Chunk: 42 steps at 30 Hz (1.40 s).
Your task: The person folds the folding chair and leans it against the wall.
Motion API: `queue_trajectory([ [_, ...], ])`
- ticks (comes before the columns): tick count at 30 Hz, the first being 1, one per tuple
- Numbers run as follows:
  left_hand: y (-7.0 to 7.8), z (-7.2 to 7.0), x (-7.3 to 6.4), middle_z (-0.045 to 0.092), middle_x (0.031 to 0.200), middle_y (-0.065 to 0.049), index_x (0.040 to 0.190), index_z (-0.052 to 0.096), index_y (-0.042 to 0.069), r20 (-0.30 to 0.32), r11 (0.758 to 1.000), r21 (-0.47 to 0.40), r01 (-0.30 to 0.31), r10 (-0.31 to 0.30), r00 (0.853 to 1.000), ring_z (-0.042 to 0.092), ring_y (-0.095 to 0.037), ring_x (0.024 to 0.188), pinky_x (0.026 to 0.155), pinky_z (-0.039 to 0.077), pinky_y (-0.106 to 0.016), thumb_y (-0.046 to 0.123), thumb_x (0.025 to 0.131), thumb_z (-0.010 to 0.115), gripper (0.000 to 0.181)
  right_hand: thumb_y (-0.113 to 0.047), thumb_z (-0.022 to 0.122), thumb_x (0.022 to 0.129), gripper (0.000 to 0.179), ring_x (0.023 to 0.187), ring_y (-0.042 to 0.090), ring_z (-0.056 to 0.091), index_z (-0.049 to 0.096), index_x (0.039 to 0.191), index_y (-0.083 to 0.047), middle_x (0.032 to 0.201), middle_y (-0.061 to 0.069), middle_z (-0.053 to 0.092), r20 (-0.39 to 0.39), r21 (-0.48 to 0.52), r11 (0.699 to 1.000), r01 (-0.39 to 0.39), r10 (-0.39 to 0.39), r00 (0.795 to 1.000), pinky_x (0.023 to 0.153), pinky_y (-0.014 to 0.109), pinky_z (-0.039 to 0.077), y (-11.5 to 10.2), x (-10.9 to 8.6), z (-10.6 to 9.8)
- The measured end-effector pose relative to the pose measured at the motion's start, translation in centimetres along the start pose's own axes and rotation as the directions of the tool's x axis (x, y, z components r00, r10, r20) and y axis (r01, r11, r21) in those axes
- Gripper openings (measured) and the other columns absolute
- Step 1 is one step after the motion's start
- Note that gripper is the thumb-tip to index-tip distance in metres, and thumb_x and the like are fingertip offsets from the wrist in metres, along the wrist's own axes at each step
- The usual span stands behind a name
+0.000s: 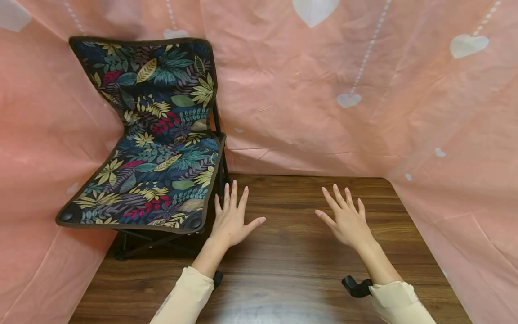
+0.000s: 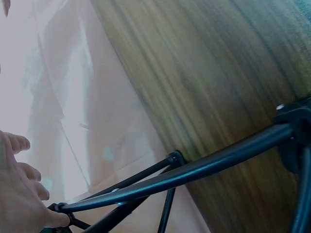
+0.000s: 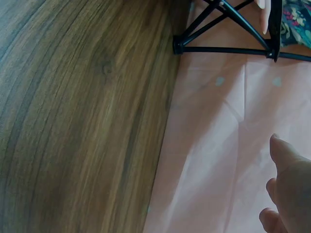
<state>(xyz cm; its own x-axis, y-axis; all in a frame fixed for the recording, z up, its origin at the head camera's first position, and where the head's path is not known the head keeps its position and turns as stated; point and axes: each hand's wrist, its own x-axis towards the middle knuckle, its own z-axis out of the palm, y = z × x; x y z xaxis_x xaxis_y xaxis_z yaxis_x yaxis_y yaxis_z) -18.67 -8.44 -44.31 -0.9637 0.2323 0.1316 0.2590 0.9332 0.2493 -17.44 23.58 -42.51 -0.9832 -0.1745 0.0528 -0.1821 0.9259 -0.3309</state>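
The folding chair (image 1: pixel 155 139) stood left of both flat, empty hands; the left hand (image 1: pixel 231 220) lay just beside its front corner, the right hand (image 1: pixel 348 219) well apart.

Even, soft indoor light fills the head view — bright, with no hard shadows. A pale glare patch sits on the wooden floor (image 1: pixel 283 310) at its near edge, and a dim shadow pools beneath the folding chair (image 1: pixel 154 148). The pink backdrop (image 1: pixel 364 90) bows at the edges from wide-lens distortion. Both wrist views are softer — floor grain smeared, near fingers (image 3: pixel 286 160) out of focus.
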Motion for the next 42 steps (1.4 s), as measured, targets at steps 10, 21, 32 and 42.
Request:
queue_trajectory([
  [10, 0.7, -1.0, 0.3, -0.019, 0.162, -0.006, 0.157, 0.000, 0.025, 0.003, 1.000, -0.009, -0.002, 0.002, 1.000, -0.018, -0.029, 0.150, 0.118, 0.000, -0.064, 0.079, 0.084, 0.040, 0.099, -0.060, 0.039, 0.097, 0.074, 0.150, 0.042, -0.003, 0.013, 0.157, -0.026, 0.164, 0.014, 0.006, -0.036, -0.026, 0.999, 0.031, -0.032, 0.999, 0.112, 0.072, 0.001, -1.4, 0.4, -0.9],
  [21, 2.0, -2.1, 0.2, -0.021, 0.162, -0.003, 0.156, -0.004, 0.027, -0.027, 0.999, 0.001, -0.033, 0.033, 0.999, -0.019, -0.027, 0.150, 0.119, -0.004, -0.062, 0.081, 0.084, 0.037, 0.100, -0.060, 0.040, 0.097, 0.074, 0.150, 0.039, -0.006, 0.008, 0.157, -0.030, 0.164, 0.011, 0.002, -0.041, -0.030, 0.998, 0.046, -0.047, 0.998, 0.113, 0.071, 0.000, -2.6, 0.4, -1.5],
  [32, 3.2, -3.6, -0.2, -0.021, 0.162, -0.003, 0.156, -0.004, 0.026, -0.091, 0.996, 0.017, -0.091, 0.092, 0.992, -0.017, -0.027, 0.150, 0.119, -0.001, -0.063, 0.081, 0.084, 0.038, 0.100, -0.061, 0.038, 0.097, 0.073, 0.150, 0.040, -0.004, 0.009, 0.157, -0.031, 0.164, 0.013, 0.005, -0.070, -0.041, 0.997, 0.072, -0.075, 0.995, 0.113, 0.071, 0.002, -3.7, 0.5, -2.1],
  [42, 3.5, -4.8, -0.6, -0.019, 0.162, -0.004, 0.156, -0.008, 0.027, -0.114, 0.994, 0.034, -0.103, 0.106, 0.988, -0.019, -0.027, 0.150, 0.119, -0.002, -0.061, 0.081, 0.084, 0.038, 0.100, -0.059, 0.039, 0.098, 0.072, 0.150, 0.040, -0.004, 0.012, 0.157, -0.029, 0.163, 0.014, 0.008, -0.069, -0.052, 0.995, 0.083, -0.087, 0.994, 0.113, 0.071, 0.001, -4.3, 0.7, -2.3],
])
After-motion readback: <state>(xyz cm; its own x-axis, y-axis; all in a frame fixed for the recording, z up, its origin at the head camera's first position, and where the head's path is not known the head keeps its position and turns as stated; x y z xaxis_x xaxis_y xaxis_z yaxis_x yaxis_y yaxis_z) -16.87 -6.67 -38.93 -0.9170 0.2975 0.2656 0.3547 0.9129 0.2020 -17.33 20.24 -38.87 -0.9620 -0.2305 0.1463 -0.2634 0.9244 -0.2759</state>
